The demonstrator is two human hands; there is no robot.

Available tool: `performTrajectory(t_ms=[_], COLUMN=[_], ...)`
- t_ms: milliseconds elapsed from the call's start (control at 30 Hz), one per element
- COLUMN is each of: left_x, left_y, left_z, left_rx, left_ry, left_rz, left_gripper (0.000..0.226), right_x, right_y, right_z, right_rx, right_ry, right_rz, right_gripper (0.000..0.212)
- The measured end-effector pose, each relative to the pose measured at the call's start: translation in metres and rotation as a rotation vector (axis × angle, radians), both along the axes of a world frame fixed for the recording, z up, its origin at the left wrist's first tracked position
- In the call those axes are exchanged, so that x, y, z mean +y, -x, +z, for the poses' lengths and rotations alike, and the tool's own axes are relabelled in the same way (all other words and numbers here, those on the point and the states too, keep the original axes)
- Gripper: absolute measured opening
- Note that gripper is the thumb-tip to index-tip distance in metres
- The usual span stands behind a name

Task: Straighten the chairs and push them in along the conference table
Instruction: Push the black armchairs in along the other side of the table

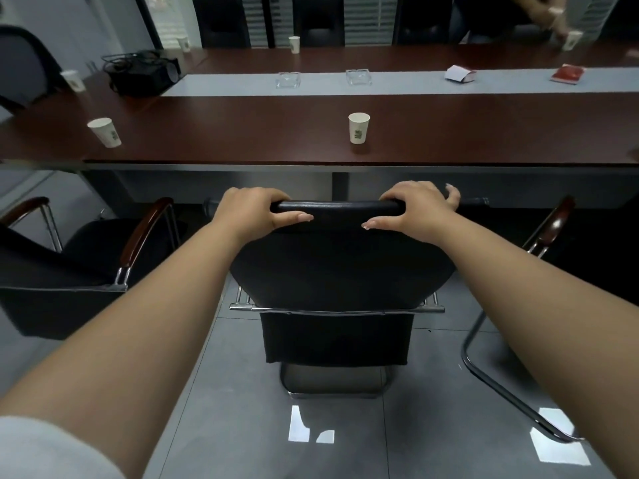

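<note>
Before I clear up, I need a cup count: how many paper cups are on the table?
6: near edge centre, near edge left, far left, by the projector, far side centre, far right by another person's hand. More may lie outside the frame.

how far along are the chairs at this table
Nothing on this side looks finished. In hand: the left hand and right hand both grip the top of the middle chair, which faces the conference table squarely but stands back from it. Left: the left chair sits angled and pulled out, and the right chair is also out.
</note>
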State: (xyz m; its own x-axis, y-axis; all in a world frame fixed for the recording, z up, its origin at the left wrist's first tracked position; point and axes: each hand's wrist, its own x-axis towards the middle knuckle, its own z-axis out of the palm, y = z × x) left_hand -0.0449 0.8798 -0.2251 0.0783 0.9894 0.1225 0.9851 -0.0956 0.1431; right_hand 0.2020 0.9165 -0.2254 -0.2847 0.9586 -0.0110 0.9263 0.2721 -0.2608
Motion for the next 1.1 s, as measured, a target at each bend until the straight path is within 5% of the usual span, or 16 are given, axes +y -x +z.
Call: performTrajectory(t_ms=[600,1100], left_x=[0.062,0.078], left_y=[-0.002,0.059], left_z=[-0.008,0.001], left_rx=[0.169,0.048], left_ry=[-0.310,0.106], left_rz=[-0.198,-0.082], left_gripper=[0.083,0.057], right_x=[0.050,0.045], right_y=[-0.016,0.048], right_z=[0.015,0.003], right_rx=[0.067,0.067], right_ry=[0.084,0.061], right_rz=[-0.082,-0.088], right_gripper=[0.052,0.057])
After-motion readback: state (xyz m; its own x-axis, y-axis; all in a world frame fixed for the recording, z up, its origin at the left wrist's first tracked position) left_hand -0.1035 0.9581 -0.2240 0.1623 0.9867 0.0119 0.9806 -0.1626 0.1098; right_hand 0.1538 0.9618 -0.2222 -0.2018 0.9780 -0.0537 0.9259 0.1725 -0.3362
